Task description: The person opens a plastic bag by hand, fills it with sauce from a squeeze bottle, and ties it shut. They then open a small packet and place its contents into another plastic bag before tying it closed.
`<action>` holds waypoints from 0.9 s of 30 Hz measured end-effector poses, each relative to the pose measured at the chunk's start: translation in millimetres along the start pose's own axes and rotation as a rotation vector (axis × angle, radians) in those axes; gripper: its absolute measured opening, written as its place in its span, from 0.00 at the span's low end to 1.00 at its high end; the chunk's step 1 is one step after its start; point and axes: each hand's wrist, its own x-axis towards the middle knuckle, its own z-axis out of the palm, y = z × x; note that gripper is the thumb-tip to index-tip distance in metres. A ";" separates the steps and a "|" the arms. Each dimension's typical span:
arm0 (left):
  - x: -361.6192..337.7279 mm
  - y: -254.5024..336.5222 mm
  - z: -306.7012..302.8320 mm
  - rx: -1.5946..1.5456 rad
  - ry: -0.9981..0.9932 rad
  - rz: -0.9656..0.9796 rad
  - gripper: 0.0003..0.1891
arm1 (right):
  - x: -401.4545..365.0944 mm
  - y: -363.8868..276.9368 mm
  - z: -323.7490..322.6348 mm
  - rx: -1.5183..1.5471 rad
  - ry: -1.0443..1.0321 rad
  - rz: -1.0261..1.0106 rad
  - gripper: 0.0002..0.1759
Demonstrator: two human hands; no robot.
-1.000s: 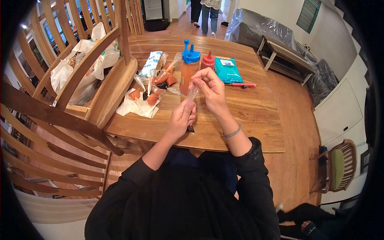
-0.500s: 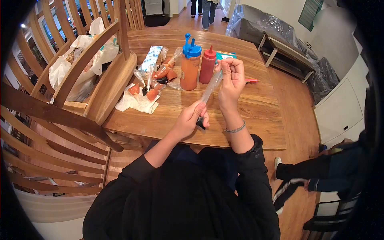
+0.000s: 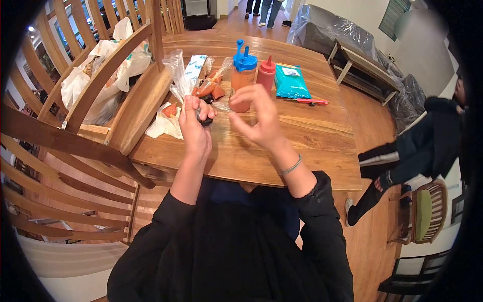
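From the head camera, the person's left hand [image 3: 196, 130] is gripping a clear plastic bag [image 3: 177, 70] above the near edge of the wooden bench [image 3: 322, 136]. The fingers [image 3: 193, 106] are closing tight around its lower end, while the loose top is rising up and to the left, in front of the chair back. A small dark bit [image 3: 205, 120] is showing just beside the thumb; what it is cannot be told.

The right hand [image 3: 257, 120] is hovering just to the right of the left one, holding nothing, with its fingers [image 3: 245, 93] spreading apart and curling, clear of the bag.

Behind the hands, an orange sauce bottle with a blue cap [image 3: 242, 80] is standing upright, with a red squeeze bottle [image 3: 265, 75] touching or nearly touching its right side. Small filled sachets [image 3: 208, 89] are lying in a heap to the left of the bottles, and a white wrapper [image 3: 162, 127] is lying near the bench's left edge. A teal packet [image 3: 291, 83] is lying flat to the right of the red bottle, with a red pen [image 3: 312, 101] just in front of it.

At the right edge, another person [image 3: 417, 151] is bending over the floor, well apart from the bench.
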 end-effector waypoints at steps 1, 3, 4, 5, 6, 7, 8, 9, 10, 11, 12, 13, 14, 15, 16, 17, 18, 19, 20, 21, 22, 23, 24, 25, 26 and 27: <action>0.3 3.1 1.6 -0.017 0.032 0.004 0.18 | -2.4 -3.8 8.8 0.057 -0.015 0.011 0.20; -1.0 8.1 3.3 -0.049 0.059 0.001 0.18 | -7.2 -8.5 27.1 0.170 -0.047 0.032 0.22; -2.6 9.6 3.8 -0.025 0.068 0.025 0.18 | -10.2 -10.7 34.8 0.270 -0.010 0.129 0.23; -4.2 10.4 4.4 -0.002 0.077 0.050 0.18 | -13.5 -12.3 41.7 0.368 0.026 0.226 0.24; -5.5 10.5 5.0 0.020 0.085 0.073 0.18 | -16.0 -12.4 46.7 0.465 0.062 0.323 0.25; -6.5 10.0 5.5 0.038 0.088 0.090 0.18 | -17.5 -11.2 49.6 0.515 0.094 0.335 0.27; -7.5 9.3 6.0 0.056 0.090 0.106 0.18 | -18.9 -11.6 51.2 0.534 0.090 0.343 0.27; -8.4 8.6 7.0 0.075 0.093 0.121 0.18 | -20.7 -12.6 52.3 0.553 0.086 0.352 0.28; -9.0 8.4 10.3 0.067 0.107 0.116 0.18 | -22.0 -13.0 53.4 0.572 0.083 0.360 0.28; -9.5 9.1 15.0 0.060 0.121 0.111 0.18 | -23.2 -12.1 54.7 0.630 0.059 0.400 0.27; -9.6 9.6 17.5 0.053 0.135 0.105 0.18 | -24.6 -10.9 56.0 0.687 0.035 0.441 0.26; -9.4 8.5 16.4 0.073 0.113 0.107 0.18 | -25.8 -10.1 56.9 0.744 0.011 0.482 0.26; -9.2 6.7 14.4 0.093 0.091 0.110 0.18 | -26.3 -9.7 57.5 0.797 0.010 0.525 0.25; -9.0 5.7 13.4 0.113 0.070 0.112 0.19 | -26.4 -9.2 58.2 0.850 0.010 0.568 0.23; -10.4 5.9 14.1 0.127 0.049 0.112 0.19 | -26.3 -8.9 58.6 0.903 0.009 0.610 0.22; -12.9 6.4 15.4 0.140 0.029 0.112 0.19 | -25.3 -8.2 57.9 0.952 0.027 0.668 0.21; -14.2 6.6 16.2 0.154 0.007 0.112 0.19 | -23.6 -7.0 56.1 1.001 0.045 0.725 0.20; -14.4 5.8 15.8 0.165 0.001 0.110 0.19 | -22.8 -5.7 54.1 1.048 0.064 0.784 0.18; -14.4 4.2 14.6 0.175 -0.006 0.108 0.19 | -23.5 -3.7 52.1 1.090 0.051 0.821 0.18; -14.1 2.6 13.3 0.185 -0.012 0.107 0.19 | -24.5 -0.9 50.3 1.132 0.036 0.858 0.18; -12.7 0.9 11.8 0.205 -0.035 0.139 0.19 | -24.6 0.8 49.8 1.175 0.021 0.895 0.19; -10.9 -1.1 10.2 0.225 -0.058 0.172 0.19 | -23.7 1.2 50.2 1.228 0.036 0.941 0.18; -9.9 -2.5 9.6 0.244 -0.082 0.204 0.19 | -22.4 1.0 50.5 1.280 0.051 0.987 0.17; -10.1 -3.0 9.6 0.246 -0.110 0.205 0.19 | -21.6 0.8 50.4 1.332 0.068 1.034 0.17; -10.9 -3.5 9.4 0.248 -0.138 0.205 0.19 | -21.1 0.6 48.6 1.409 0.057 1.079 0.16; -11.7 -3.8 9.3 0.249 -0.166 0.206 0.20 | -20.5 0.5 45.9 1.486 0.044 1.122 0.16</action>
